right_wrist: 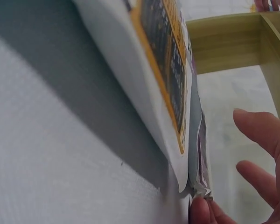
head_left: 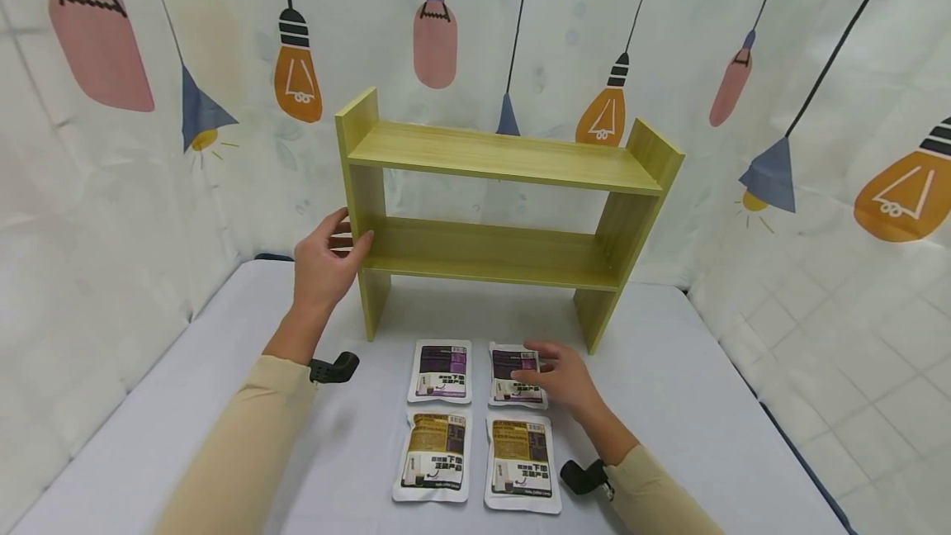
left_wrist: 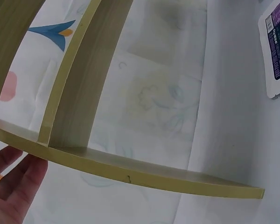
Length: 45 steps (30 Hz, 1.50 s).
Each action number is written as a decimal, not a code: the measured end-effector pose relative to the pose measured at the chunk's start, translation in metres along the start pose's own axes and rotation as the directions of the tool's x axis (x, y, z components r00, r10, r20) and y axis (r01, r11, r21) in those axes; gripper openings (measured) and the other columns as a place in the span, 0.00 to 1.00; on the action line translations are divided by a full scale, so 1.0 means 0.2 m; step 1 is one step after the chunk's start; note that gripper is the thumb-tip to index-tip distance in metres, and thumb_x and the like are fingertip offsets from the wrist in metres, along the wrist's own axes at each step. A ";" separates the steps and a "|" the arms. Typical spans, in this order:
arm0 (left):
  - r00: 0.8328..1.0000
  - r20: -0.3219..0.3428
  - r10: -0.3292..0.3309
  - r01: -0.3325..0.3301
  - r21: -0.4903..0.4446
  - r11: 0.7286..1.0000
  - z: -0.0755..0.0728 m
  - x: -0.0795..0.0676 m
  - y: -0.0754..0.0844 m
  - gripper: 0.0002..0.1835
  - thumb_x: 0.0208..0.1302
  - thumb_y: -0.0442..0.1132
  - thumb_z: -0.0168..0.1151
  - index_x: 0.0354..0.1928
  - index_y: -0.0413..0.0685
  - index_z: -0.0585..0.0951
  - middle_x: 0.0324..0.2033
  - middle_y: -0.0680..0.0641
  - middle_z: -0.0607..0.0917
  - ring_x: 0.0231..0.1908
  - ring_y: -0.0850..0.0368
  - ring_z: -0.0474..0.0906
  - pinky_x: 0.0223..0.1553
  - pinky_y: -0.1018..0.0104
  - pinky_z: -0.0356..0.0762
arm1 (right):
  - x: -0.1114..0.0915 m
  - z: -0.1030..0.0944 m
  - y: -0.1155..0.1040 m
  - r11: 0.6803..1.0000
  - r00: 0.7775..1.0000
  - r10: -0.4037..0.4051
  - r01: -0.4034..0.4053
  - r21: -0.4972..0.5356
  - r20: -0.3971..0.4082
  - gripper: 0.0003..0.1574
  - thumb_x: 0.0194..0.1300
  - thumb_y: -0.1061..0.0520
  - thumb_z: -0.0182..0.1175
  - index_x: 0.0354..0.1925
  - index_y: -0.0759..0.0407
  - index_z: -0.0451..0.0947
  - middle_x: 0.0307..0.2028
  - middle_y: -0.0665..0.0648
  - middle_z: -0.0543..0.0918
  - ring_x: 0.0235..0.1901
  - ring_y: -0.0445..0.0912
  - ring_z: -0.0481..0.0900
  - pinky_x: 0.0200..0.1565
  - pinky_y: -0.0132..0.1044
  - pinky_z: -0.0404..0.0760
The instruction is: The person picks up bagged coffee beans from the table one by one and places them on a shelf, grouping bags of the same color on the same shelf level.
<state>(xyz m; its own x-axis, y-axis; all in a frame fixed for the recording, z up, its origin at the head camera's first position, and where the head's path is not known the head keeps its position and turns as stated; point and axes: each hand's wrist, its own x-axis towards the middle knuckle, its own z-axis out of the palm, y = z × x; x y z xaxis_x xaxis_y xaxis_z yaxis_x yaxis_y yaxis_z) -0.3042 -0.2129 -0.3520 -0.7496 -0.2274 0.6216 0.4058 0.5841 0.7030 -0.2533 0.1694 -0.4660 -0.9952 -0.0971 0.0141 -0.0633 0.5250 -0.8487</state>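
A light yellow-green wooden two-tier shelf (head_left: pixel 490 250) stands upright on the table. My left hand (head_left: pixel 324 258) grips its left side panel (left_wrist: pixel 130 178), thumb toward the front and fingers around the outside. In front of the shelf lie flat pouches in two rows: a left purple-label pouch (head_left: pixel 440 371), a right purple-label pouch (head_left: pixel 513 390), a left brown-label pouch (head_left: pixel 432 456) and a right brown-label pouch (head_left: pixel 522 465). My right hand (head_left: pixel 566 380) is over the right edge of the right purple-label pouch, fingers spread; in the right wrist view, fingertips touch its edge.
A white cloth covers the table (head_left: pixel 743 452). Behind and beside it hangs a pale curtain (head_left: pixel 475 48) printed with lamps and bulbs. A dark wrist camera (head_left: pixel 334 367) sits on the left wrist, another wrist camera (head_left: pixel 583 477) on the right.
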 end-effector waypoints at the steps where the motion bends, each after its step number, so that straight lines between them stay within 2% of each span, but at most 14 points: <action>1: 1.000 -0.007 0.003 -0.003 0.005 1.000 0.00 0.00 0.00 0.29 0.69 0.51 0.65 0.69 0.49 0.77 0.51 0.38 0.88 0.44 0.42 0.89 0.44 0.60 0.88 | 0.01 0.00 0.00 1.000 1.000 -0.003 0.003 -0.005 0.003 0.39 0.52 0.48 0.80 0.62 0.54 0.82 0.61 0.63 0.82 0.48 0.53 0.84 0.43 0.44 0.86; 4: 1.000 -0.026 0.010 -0.010 0.015 1.000 0.01 0.00 0.00 0.27 0.69 0.50 0.65 0.67 0.49 0.79 0.49 0.38 0.89 0.41 0.42 0.90 0.38 0.78 0.82 | 0.02 0.01 0.01 1.000 1.000 -0.011 0.012 -0.022 0.012 0.38 0.52 0.48 0.80 0.60 0.54 0.83 0.58 0.61 0.84 0.45 0.50 0.84 0.40 0.41 0.85; 7: 0.999 -0.035 0.012 -0.011 0.026 1.000 0.01 0.00 0.01 0.26 0.69 0.50 0.64 0.66 0.49 0.80 0.48 0.38 0.89 0.40 0.41 0.90 0.38 0.73 0.85 | 0.02 0.01 0.01 0.999 1.000 -0.013 0.014 -0.036 0.019 0.37 0.51 0.50 0.81 0.59 0.55 0.84 0.56 0.62 0.85 0.43 0.49 0.83 0.39 0.40 0.84; 9: 0.999 -0.040 0.012 -0.011 0.033 0.999 0.02 0.00 0.01 0.26 0.70 0.49 0.64 0.66 0.48 0.80 0.48 0.37 0.89 0.40 0.41 0.90 0.41 0.59 0.89 | 0.02 0.01 0.01 0.999 1.000 -0.017 0.018 -0.043 0.026 0.38 0.50 0.51 0.82 0.59 0.56 0.84 0.55 0.62 0.85 0.43 0.49 0.83 0.38 0.39 0.83; 11: 0.999 -0.046 0.013 -0.012 0.036 0.999 0.02 0.00 0.02 0.25 0.70 0.49 0.64 0.66 0.47 0.80 0.48 0.36 0.89 0.39 0.40 0.90 0.42 0.45 0.87 | 0.03 0.01 0.00 0.998 0.999 -0.019 0.021 -0.053 0.034 0.39 0.48 0.53 0.82 0.59 0.57 0.83 0.54 0.62 0.85 0.43 0.49 0.83 0.37 0.39 0.83; 12: 0.999 -0.051 0.015 -0.014 0.034 0.999 0.02 0.00 0.02 0.25 0.70 0.48 0.64 0.66 0.47 0.80 0.48 0.35 0.89 0.39 0.39 0.90 0.42 0.44 0.87 | 0.03 0.01 0.00 0.998 0.999 -0.017 0.020 -0.057 0.038 0.39 0.47 0.53 0.83 0.59 0.56 0.83 0.53 0.62 0.85 0.43 0.49 0.83 0.37 0.38 0.82; 19: 0.997 -0.076 0.022 -0.019 0.043 0.999 0.04 0.01 0.02 0.25 0.70 0.47 0.65 0.65 0.46 0.81 0.47 0.34 0.89 0.39 0.37 0.90 0.42 0.43 0.87 | 0.04 0.02 0.00 0.992 0.999 -0.007 0.012 -0.127 0.039 0.39 0.45 0.53 0.84 0.58 0.53 0.85 0.50 0.59 0.85 0.43 0.49 0.81 0.37 0.38 0.80; 32: 0.994 -0.105 0.034 -0.029 0.047 0.998 0.05 0.00 0.04 0.22 0.69 0.43 0.64 0.63 0.46 0.83 0.47 0.36 0.90 0.38 0.39 0.90 0.41 0.44 0.87 | 0.03 0.03 -0.04 0.974 0.999 0.002 0.008 -0.227 0.044 0.37 0.45 0.54 0.83 0.57 0.51 0.86 0.58 0.62 0.83 0.54 0.57 0.80 0.51 0.54 0.83; 39: 0.993 -0.111 0.042 -0.032 0.087 0.996 0.05 0.00 0.04 0.22 0.70 0.43 0.63 0.63 0.47 0.83 0.46 0.37 0.90 0.37 0.40 0.90 0.39 0.43 0.87 | 0.04 0.03 -0.05 0.964 0.999 0.024 -0.012 -0.265 0.044 0.37 0.45 0.54 0.84 0.57 0.50 0.85 0.57 0.65 0.82 0.53 0.57 0.79 0.53 0.56 0.82; 41: 0.993 -0.108 0.042 -0.031 0.097 0.995 0.05 0.00 0.04 0.22 0.70 0.44 0.62 0.63 0.48 0.83 0.46 0.37 0.91 0.36 0.41 0.90 0.37 0.46 0.88 | 0.04 0.02 -0.06 0.962 0.998 0.029 -0.015 -0.271 0.047 0.37 0.45 0.54 0.84 0.56 0.50 0.86 0.56 0.66 0.82 0.52 0.57 0.79 0.52 0.55 0.82; 42: 0.993 -0.108 0.043 -0.032 0.102 0.994 0.05 0.00 0.04 0.21 0.70 0.44 0.62 0.63 0.48 0.83 0.46 0.37 0.91 0.35 0.41 0.90 0.36 0.51 0.88 | 0.05 0.02 -0.06 0.961 0.998 0.030 -0.015 -0.276 0.049 0.37 0.45 0.54 0.84 0.56 0.50 0.86 0.56 0.66 0.82 0.51 0.56 0.79 0.51 0.55 0.82; 45: 0.993 -0.106 0.043 -0.031 0.108 0.994 0.05 0.00 0.03 0.21 0.71 0.44 0.62 0.63 0.48 0.83 0.46 0.37 0.91 0.34 0.40 0.90 0.32 0.74 0.83 | 0.05 0.02 -0.06 0.959 0.998 0.033 -0.016 -0.282 0.056 0.37 0.45 0.54 0.84 0.56 0.49 0.86 0.54 0.65 0.82 0.50 0.55 0.79 0.51 0.54 0.82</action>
<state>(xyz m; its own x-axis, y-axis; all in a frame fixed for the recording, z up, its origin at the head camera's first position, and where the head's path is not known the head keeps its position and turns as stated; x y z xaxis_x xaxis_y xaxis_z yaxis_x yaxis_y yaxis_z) -0.3058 -0.2019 -0.3509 -0.6722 -0.2833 0.6841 0.3699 0.6718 0.6417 -0.2622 0.1587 -0.4584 -0.9909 -0.1270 -0.0435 -0.0661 0.7438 -0.6651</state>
